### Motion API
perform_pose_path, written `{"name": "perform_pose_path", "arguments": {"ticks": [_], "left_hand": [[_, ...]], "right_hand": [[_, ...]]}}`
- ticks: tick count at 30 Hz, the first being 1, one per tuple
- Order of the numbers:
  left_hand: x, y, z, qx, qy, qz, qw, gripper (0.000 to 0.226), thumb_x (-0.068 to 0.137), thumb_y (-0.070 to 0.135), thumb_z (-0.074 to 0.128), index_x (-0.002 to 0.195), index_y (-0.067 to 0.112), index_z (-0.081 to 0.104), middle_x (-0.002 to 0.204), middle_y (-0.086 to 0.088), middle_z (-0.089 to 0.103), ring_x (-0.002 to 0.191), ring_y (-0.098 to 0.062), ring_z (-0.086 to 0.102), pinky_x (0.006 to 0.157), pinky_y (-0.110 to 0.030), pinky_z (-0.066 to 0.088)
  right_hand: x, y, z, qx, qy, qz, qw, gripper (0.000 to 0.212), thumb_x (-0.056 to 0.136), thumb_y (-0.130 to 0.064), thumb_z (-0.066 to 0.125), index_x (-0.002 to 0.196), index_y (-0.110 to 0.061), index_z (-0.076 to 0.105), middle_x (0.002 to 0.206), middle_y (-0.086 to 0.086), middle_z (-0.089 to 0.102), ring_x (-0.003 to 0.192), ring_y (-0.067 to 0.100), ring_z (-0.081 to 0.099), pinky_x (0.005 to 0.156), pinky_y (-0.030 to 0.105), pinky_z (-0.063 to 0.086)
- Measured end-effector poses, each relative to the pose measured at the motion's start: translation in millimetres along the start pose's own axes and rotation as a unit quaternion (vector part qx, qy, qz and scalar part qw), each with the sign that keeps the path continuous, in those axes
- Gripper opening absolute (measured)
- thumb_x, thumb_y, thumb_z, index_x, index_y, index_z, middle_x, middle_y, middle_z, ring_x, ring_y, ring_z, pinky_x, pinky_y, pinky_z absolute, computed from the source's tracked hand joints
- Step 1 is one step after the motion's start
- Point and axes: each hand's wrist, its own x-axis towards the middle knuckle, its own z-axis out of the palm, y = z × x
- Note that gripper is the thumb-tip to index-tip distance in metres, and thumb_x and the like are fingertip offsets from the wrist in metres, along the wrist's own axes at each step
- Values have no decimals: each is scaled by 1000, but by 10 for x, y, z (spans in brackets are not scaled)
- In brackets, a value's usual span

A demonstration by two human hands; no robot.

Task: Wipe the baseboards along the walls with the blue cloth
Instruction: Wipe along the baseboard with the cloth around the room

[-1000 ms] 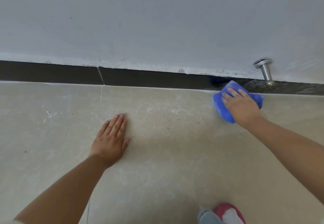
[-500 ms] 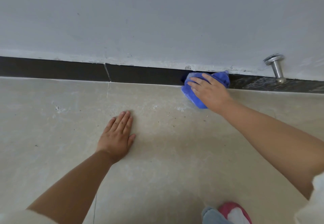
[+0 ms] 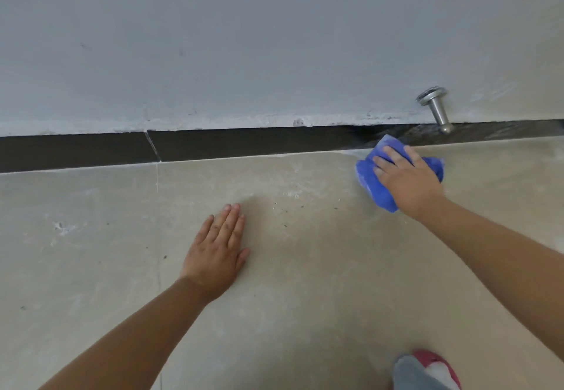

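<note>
A dark brown baseboard (image 3: 244, 143) runs along the foot of the grey wall, with a joint at the left. My right hand (image 3: 407, 180) presses a bunched blue cloth (image 3: 370, 180) against the baseboard's lower edge and the floor, just left of a metal doorstop. The baseboard beside the cloth looks wet and streaky. My left hand (image 3: 218, 252) lies flat on the beige floor tile, fingers together, holding nothing.
A metal doorstop (image 3: 438, 111) sticks out of the wall above the baseboard at the right. Specks of dirt (image 3: 285, 208) lie on the floor tile between my hands. A foot in a pink and grey slipper (image 3: 427, 371) shows at the bottom right.
My right hand slid the cloth left along the baseboard, then back right toward the doorstop. My left hand stayed planted on the floor.
</note>
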Motion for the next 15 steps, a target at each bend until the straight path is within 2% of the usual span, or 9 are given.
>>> {"name": "perform_pose_path", "arguments": {"ticks": [1,2,5,7,9,11,12,14,15], "left_hand": [[31,93,35,-14,9,23,1000,68,101,38,1,127,-5,47,132,-19,48,141,-29,20,112,-35,3],[50,203,78,-24,9,48,999,68,100,38,1,127,1,51,132,-18,49,141,-32,16,111,-38,5],[104,552,214,-41,-19,101,994,61,98,41,14,116,13,66,125,-16,59,129,-36,27,111,-39,4],[161,696,260,-70,-35,94,993,56,91,42,26,115,11,66,125,-17,59,136,-32,19,112,-38,3],[204,732,275,-82,-47,69,993,62,97,41,15,117,8,64,127,-17,57,132,-30,26,110,-39,6],[202,739,272,-82,-46,51,994,67,98,42,8,119,6,61,128,-17,56,126,-28,33,109,-40,7],[195,737,265,-79,-42,53,995,63,97,42,15,120,6,61,129,-18,56,125,-28,33,109,-40,7],[198,742,270,-70,-50,62,994,58,88,42,29,121,6,61,129,-18,55,125,-29,33,109,-39,7],[200,747,269,-64,-57,63,994,59,87,43,29,122,6,60,130,-18,55,126,-30,32,109,-39,7]], "right_hand": [[-58,-35,6,5,-4,-2,1000,66,95,-18,50,151,-20,15,159,-6,-2,146,17,-8,117,37,-4],[-103,-59,36,13,-3,-1,1000,67,95,-19,51,151,-20,15,159,-6,-2,146,18,-8,117,38,-4],[-182,-77,79,52,14,-5,999,64,95,-17,48,151,-20,17,159,-6,0,146,19,-8,117,38,-4],[-191,-88,78,67,50,-21,996,66,90,-18,57,148,-17,27,159,-1,12,147,22,4,117,38,0],[-143,-48,86,77,108,-18,991,69,79,-18,71,141,-13,42,153,4,31,144,27,20,114,38,4],[-80,-6,99,107,109,-10,988,64,89,-14,59,147,-16,32,157,0,18,147,23,6,113,35,-6],[-48,13,98,103,95,-11,990,62,94,-14,51,149,-17,24,159,-2,11,147,22,-1,112,35,-11],[42,27,141,85,108,-34,990,60,97,-15,45,151,-18,18,159,-3,4,146,21,-5,115,35,-11],[69,13,163,85,125,-51,987,59,97,-15,43,151,-17,17,159,-2,4,146,21,-5,116,35,-9]]}}
